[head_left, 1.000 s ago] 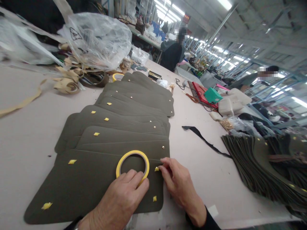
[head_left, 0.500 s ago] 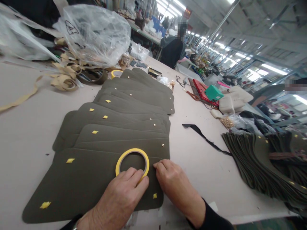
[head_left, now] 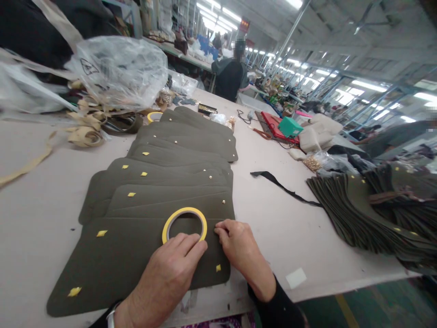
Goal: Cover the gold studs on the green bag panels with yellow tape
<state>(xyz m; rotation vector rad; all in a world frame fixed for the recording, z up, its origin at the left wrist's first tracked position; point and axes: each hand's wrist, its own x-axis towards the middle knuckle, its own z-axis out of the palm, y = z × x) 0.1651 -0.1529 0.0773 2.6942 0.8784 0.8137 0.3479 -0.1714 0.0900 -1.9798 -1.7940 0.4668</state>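
Note:
My left hand (head_left: 170, 269) is closed on the near edge of a yellow tape roll (head_left: 167, 224), which lies over the nearest dark olive panel (head_left: 129, 255). Small yellow tape pieces stick to this panel, one of them (head_left: 218, 268) near its right end. At the panel's upper right, my right hand (head_left: 239, 241) has thumb and forefinger pinched together on the surface; whatever is between the fingertips is too small to make out. Further olive panels (head_left: 170, 196) overlap in a row going away, with yellow pieces and small metal studs (head_left: 223, 202).
A stack of olive panels (head_left: 362, 214) lies at the right, with a black strip (head_left: 287, 189) beside it. Behind are a green box (head_left: 290, 127), a clear plastic bag (head_left: 119, 73) and coiled tan strips (head_left: 85, 135). A person (head_left: 229, 75) stands beyond the table.
The view has shifted, so the table's front edge and floor show more at lower right. My left hand stays on the tape roll and my right fingertips stay near the panel's upper right.

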